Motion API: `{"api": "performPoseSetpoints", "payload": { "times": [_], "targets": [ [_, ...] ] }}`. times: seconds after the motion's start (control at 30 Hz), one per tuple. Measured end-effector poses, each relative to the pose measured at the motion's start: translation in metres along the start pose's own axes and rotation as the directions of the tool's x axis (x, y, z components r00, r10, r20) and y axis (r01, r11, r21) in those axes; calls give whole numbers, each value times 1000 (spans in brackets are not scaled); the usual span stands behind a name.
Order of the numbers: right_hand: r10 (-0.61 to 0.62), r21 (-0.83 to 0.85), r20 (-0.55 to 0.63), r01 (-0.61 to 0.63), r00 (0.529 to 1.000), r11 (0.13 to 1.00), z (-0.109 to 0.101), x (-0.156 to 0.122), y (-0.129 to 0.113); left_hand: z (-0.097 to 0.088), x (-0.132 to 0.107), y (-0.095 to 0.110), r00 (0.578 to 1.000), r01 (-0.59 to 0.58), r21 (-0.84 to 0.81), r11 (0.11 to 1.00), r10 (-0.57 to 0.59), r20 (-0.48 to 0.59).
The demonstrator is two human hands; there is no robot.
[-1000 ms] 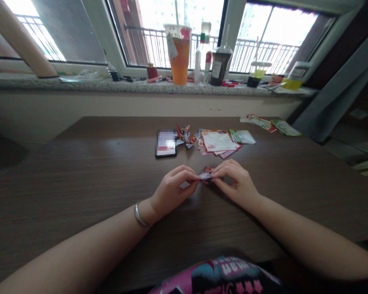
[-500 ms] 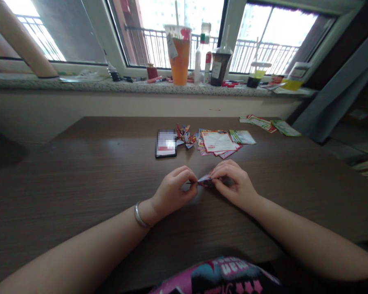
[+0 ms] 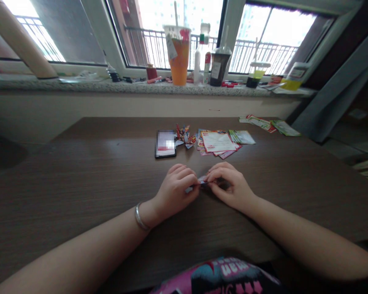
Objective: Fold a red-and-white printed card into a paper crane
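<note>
Between my two hands is a small folded piece of printed paper (image 3: 203, 180), pale on top and darker below; most of it is hidden by fingers. My left hand (image 3: 179, 185), with a silver bangle at the wrist, pinches its left end between thumb and fingers. The right end is pinched by my right hand (image 3: 230, 181), whose fingers curl over it. Both hands are close together just above the brown table (image 3: 79, 183). Beyond them lie folded colourful paper pieces (image 3: 185, 136) and a stack of printed leaflets (image 3: 219, 142).
A phone or tablet (image 3: 165, 143) with a blurred screen lies left of the folded pieces. Green-and-white leaflets (image 3: 285, 127) lie at the back right. On the stone windowsill (image 3: 125, 86) stand a tall orange drink cup (image 3: 179, 57), a dark drink cup (image 3: 220, 67) and bottles.
The fingers of my left hand have closed further over the paper's left end. My right hand has shifted slightly left, so less of the paper shows between them.
</note>
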State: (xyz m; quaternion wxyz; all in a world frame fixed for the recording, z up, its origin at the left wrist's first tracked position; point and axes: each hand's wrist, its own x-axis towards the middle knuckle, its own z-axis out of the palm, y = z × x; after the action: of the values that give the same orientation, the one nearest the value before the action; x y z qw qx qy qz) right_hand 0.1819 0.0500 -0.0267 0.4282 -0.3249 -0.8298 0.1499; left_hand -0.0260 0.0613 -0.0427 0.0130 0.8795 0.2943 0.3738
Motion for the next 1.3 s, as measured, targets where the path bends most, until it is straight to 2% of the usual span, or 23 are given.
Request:
{"api": "performPoseSetpoints", "payload": {
  "times": [0.23,0.47,0.77,1.0,1.3],
  "targets": [
    [-112,-13,63,113,992,994,6,3,1,1,1,2,999,-45,1,999,45,16],
    [-23,-14,54,24,998,1000,6,2,-3,-1,4,4,996,-86,17,996,86,-5],
    [-19,-45,98,24,995,999,10,3,-1,3,1,3,995,-91,60,994,88,55],
    [-16,-93,69,23,997,995,6,3,4,2,2,2,998,-67,30,997,68,-7],
    [-44,-153,73,55,996,987,5,3,14,2,-1,0,999,-46,22,999,47,-24]
  ]
}}
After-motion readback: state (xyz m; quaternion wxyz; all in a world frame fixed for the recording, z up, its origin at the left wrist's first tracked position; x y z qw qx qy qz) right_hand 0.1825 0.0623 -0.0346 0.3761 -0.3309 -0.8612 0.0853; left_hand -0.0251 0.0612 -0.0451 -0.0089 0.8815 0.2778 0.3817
